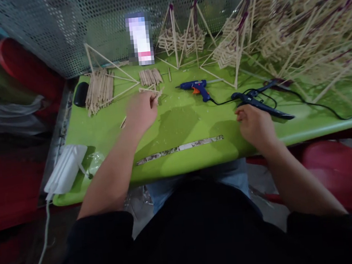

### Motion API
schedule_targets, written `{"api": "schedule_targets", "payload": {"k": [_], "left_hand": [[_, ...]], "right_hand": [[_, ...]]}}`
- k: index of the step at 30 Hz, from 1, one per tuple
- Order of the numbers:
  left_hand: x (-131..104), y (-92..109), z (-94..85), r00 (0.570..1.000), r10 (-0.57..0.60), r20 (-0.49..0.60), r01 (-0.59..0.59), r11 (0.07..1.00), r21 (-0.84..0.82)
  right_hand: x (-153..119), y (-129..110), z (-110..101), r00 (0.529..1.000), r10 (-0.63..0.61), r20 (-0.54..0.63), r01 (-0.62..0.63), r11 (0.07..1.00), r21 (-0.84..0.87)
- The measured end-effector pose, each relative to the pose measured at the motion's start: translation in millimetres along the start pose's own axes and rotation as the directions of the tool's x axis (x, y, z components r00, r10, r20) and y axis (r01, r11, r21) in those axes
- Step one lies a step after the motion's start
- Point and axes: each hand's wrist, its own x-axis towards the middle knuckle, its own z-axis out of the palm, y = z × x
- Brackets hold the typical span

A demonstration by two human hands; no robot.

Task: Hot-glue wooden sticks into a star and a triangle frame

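My left hand [142, 109] is closed, its fingertips on a small piece made of short wooden sticks [148, 89], partly hidden by the fingers. Just beyond it lies a row of short sticks [150, 76]. To its right rests a blue hot glue gun [197, 87] with an orange trigger and a glue stick in its rear. My right hand [255, 124] has curled fingers pinched together beside a dark blue tool with long handles [261, 103]; whether anything is between the fingertips is hidden.
A stick bundle [99, 91] lies at left beneath a triangular stick frame [111, 65]. Many woven stick structures [303, 34] crowd the right. A stained flat strip [180, 148] lies near the front edge of the green table [175, 124]. A white power strip [65, 168] sits at the left.
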Motion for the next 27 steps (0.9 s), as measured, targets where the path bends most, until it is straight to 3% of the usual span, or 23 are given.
{"api": "schedule_targets", "payload": {"k": [3,6,10,13,17,18,20,22,25,27], "left_hand": [[2,-2,2.6,1.000,0.015,-0.008,-0.015,1.000,0.002],[2,-4,4.8,1.000,0.019,-0.010,-0.019,1.000,0.007],[2,-2,5.2,1.000,0.008,-0.002,-0.008,1.000,0.011],[0,-2,4.6,1.000,0.014,-0.005,-0.014,1.000,0.013],[0,-4,3.3,0.999,0.048,-0.006,-0.048,0.999,0.022],[0,-5,2.8,0.998,0.064,-0.012,-0.063,0.997,0.033],[0,-5,1.7,0.997,0.078,-0.024,-0.076,0.996,0.055],[0,-4,0.9,0.998,0.064,-0.021,-0.062,0.996,0.064],[-1,-1,1.6,0.999,0.040,0.004,-0.040,0.997,0.061],[-1,0,3.5,0.999,0.037,0.014,-0.038,0.997,0.062]], "right_hand": [[-3,0,4,0.998,-0.068,-0.003,0.066,0.963,0.261],[-7,-2,-1,0.991,-0.132,0.031,0.097,0.850,0.517],[-9,-20,-11,0.942,-0.294,0.164,0.148,0.799,0.583],[-6,-61,-4,0.871,-0.416,0.261,0.261,0.842,0.471],[8,-130,27,0.666,-0.620,0.415,0.515,0.784,0.345],[12,-142,34,0.652,-0.612,0.449,0.533,0.790,0.303],[17,-150,43,0.682,-0.537,0.497,0.516,0.834,0.195],[14,-137,39,0.735,-0.460,0.499,0.471,0.875,0.112],[-20,-87,9,0.824,-0.314,0.472,0.356,0.935,0.002],[-60,-42,-22,0.911,-0.128,0.392,0.192,0.973,-0.129]]}}
